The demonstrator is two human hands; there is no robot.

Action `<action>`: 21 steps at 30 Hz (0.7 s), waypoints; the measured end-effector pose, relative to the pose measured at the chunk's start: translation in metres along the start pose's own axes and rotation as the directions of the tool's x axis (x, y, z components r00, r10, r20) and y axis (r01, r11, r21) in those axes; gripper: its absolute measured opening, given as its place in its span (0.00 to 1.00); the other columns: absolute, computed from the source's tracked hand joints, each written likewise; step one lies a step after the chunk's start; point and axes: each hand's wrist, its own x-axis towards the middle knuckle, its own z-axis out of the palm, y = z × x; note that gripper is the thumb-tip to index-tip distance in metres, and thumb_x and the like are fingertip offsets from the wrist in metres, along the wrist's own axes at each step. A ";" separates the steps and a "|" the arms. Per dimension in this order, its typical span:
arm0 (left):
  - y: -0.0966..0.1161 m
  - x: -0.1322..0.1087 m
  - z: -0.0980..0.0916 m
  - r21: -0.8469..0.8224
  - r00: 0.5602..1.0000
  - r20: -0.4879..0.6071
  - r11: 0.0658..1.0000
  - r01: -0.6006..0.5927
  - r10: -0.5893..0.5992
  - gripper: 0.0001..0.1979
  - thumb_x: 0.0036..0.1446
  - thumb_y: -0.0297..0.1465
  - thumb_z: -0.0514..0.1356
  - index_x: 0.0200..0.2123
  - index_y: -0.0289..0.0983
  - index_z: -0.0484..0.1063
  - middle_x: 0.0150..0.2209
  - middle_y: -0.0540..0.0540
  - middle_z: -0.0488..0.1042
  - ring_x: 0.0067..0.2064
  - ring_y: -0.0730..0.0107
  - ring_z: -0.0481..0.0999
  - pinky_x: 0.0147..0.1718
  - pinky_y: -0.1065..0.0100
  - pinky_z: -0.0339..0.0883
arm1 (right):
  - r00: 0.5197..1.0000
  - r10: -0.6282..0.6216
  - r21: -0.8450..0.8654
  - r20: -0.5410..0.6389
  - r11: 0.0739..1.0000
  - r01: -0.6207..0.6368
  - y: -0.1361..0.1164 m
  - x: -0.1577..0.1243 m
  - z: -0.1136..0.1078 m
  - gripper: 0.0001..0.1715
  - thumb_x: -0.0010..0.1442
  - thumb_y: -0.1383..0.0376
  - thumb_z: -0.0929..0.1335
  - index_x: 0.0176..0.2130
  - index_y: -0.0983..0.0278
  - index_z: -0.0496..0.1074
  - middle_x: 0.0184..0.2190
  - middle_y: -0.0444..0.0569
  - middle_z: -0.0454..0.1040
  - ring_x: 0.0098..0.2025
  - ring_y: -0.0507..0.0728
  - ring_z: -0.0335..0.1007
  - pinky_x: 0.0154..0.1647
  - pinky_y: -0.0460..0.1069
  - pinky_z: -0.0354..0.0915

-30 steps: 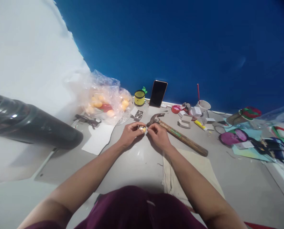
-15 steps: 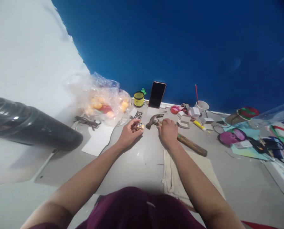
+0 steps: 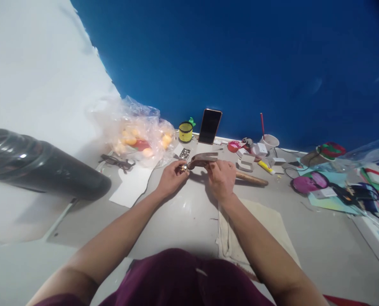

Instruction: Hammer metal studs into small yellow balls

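My left hand [image 3: 171,178] is closed in a pinch on a small shiny gold and silver object [image 3: 184,168] held just above the grey floor. My right hand [image 3: 220,177] is wrapped round the wooden handle of a hammer [image 3: 205,158], close behind its head. The hammer's metal head points left and sits right beside the small object, touching or nearly touching it. The rest of the handle sticks out to the right behind my right hand.
A plastic bag of fruit [image 3: 138,135], a yellow cup [image 3: 185,131] and a propped phone [image 3: 210,126] stand by the blue wall. Glasses [image 3: 116,161] and white paper [image 3: 130,185] lie left; a beige cloth [image 3: 256,229] lies under my right forearm. Clutter fills the right side [image 3: 323,182].
My right hand left the small object, took the hammer by its handle, lifted it off the floor and swung its head left to the object in my left hand.
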 end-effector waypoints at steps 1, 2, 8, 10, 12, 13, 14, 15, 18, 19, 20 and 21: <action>0.000 0.000 0.000 -0.025 1.000 0.000 1.000 0.008 -0.008 0.22 0.49 0.35 0.67 0.48 0.35 0.80 0.33 0.48 0.78 0.31 0.68 0.72 0.34 0.66 0.67 | 1.000 -0.015 0.010 -0.007 1.000 0.015 -0.001 0.000 0.000 0.12 0.71 0.66 0.64 0.48 0.61 0.77 0.35 0.52 0.74 0.40 0.62 0.65 0.49 0.56 0.53; 0.000 0.000 0.000 -0.050 1.000 -0.004 0.999 0.019 -0.019 0.22 0.49 0.35 0.68 0.48 0.35 0.80 0.33 0.48 0.79 0.31 0.68 0.72 0.33 0.67 0.67 | 1.000 -0.018 0.019 -0.020 1.000 0.019 -0.001 -0.001 -0.001 0.12 0.71 0.66 0.64 0.48 0.61 0.77 0.34 0.52 0.73 0.40 0.62 0.65 0.49 0.56 0.53; 0.001 0.000 0.002 -0.113 0.998 -0.027 0.993 0.045 -0.048 0.20 0.47 0.34 0.69 0.45 0.36 0.81 0.31 0.49 0.78 0.29 0.70 0.71 0.32 0.68 0.65 | 0.991 -0.005 0.043 -0.130 0.999 0.010 -0.003 -0.002 -0.004 0.13 0.71 0.66 0.64 0.51 0.61 0.77 0.36 0.53 0.74 0.41 0.62 0.66 0.50 0.57 0.53; 0.001 0.000 0.002 -0.145 0.999 -0.029 0.989 0.038 -0.043 0.19 0.47 0.34 0.69 0.44 0.36 0.81 0.30 0.49 0.77 0.30 0.70 0.71 0.31 0.68 0.65 | 0.991 -0.055 0.047 -0.121 0.997 0.061 -0.005 -0.002 -0.006 0.13 0.71 0.67 0.64 0.50 0.60 0.77 0.35 0.52 0.75 0.40 0.61 0.66 0.50 0.57 0.53; 0.002 0.000 0.002 -0.170 0.998 -0.039 0.985 0.033 -0.040 0.19 0.47 0.33 0.70 0.44 0.36 0.81 0.32 0.49 0.78 0.31 0.70 0.72 0.32 0.68 0.66 | 0.990 -0.070 0.051 -0.122 0.996 0.077 -0.008 -0.002 -0.008 0.13 0.71 0.68 0.64 0.49 0.60 0.77 0.34 0.51 0.76 0.40 0.61 0.67 0.51 0.57 0.53; 0.003 0.000 0.002 -0.175 0.998 -0.044 0.984 0.034 -0.043 0.18 0.47 0.33 0.70 0.44 0.36 0.81 0.32 0.49 0.78 0.31 0.70 0.72 0.33 0.68 0.66 | 0.990 -0.057 0.054 -0.132 0.996 0.064 -0.008 -0.002 -0.009 0.13 0.71 0.67 0.64 0.48 0.60 0.77 0.35 0.52 0.77 0.40 0.61 0.68 0.52 0.57 0.54; 0.003 -0.001 0.003 -0.175 0.998 -0.045 0.984 0.040 -0.048 0.18 0.48 0.33 0.70 0.44 0.36 0.81 0.32 0.49 0.78 0.31 0.70 0.72 0.33 0.68 0.67 | 0.989 -0.037 0.057 -0.143 0.997 0.045 -0.009 -0.001 -0.011 0.13 0.72 0.67 0.64 0.48 0.60 0.78 0.36 0.52 0.77 0.41 0.61 0.68 0.52 0.57 0.53; 0.003 -0.001 0.003 -0.176 0.998 -0.044 0.983 0.045 -0.054 0.18 0.48 0.33 0.70 0.45 0.36 0.81 0.31 0.49 0.78 0.30 0.70 0.72 0.33 0.68 0.67 | 0.989 -0.019 0.061 -0.149 0.998 0.028 -0.009 -0.001 -0.012 0.13 0.72 0.67 0.64 0.47 0.59 0.78 0.38 0.53 0.78 0.41 0.61 0.68 0.53 0.57 0.53; 0.003 -0.001 0.004 -0.194 0.997 -0.038 0.980 0.053 -0.061 0.19 0.47 0.33 0.71 0.44 0.36 0.81 0.31 0.49 0.78 0.31 0.70 0.73 0.34 0.67 0.68 | 0.993 -0.033 0.058 -0.115 0.997 0.040 -0.009 -0.001 -0.013 0.13 0.71 0.68 0.64 0.48 0.60 0.77 0.39 0.53 0.78 0.41 0.61 0.68 0.53 0.57 0.52; 0.003 -0.001 0.004 -0.214 0.997 -0.036 0.975 0.056 -0.066 0.19 0.46 0.32 0.72 0.44 0.36 0.81 0.32 0.49 0.79 0.32 0.69 0.74 0.35 0.66 0.69 | 0.994 -0.046 0.048 -0.095 0.998 0.051 -0.009 0.000 -0.013 0.13 0.70 0.69 0.65 0.48 0.60 0.77 0.38 0.52 0.78 0.41 0.61 0.68 0.53 0.57 0.52; 0.003 -0.002 0.004 -0.249 0.997 -0.030 0.966 0.068 -0.078 0.20 0.46 0.32 0.73 0.44 0.36 0.80 0.34 0.48 0.80 0.33 0.68 0.76 0.36 0.66 0.70 | 0.995 -0.052 0.034 -0.080 0.998 0.054 -0.008 0.000 -0.012 0.12 0.70 0.69 0.65 0.48 0.60 0.77 0.37 0.52 0.77 0.40 0.61 0.67 0.52 0.57 0.52; 0.004 -0.002 0.004 -0.302 0.995 -0.017 0.949 0.092 -0.102 0.21 0.46 0.32 0.74 0.45 0.36 0.80 0.36 0.47 0.81 0.35 0.67 0.77 0.38 0.65 0.71 | 0.996 -0.046 0.017 -0.073 0.999 0.048 -0.006 0.000 -0.011 0.12 0.70 0.69 0.65 0.47 0.60 0.78 0.36 0.52 0.77 0.40 0.61 0.67 0.52 0.57 0.52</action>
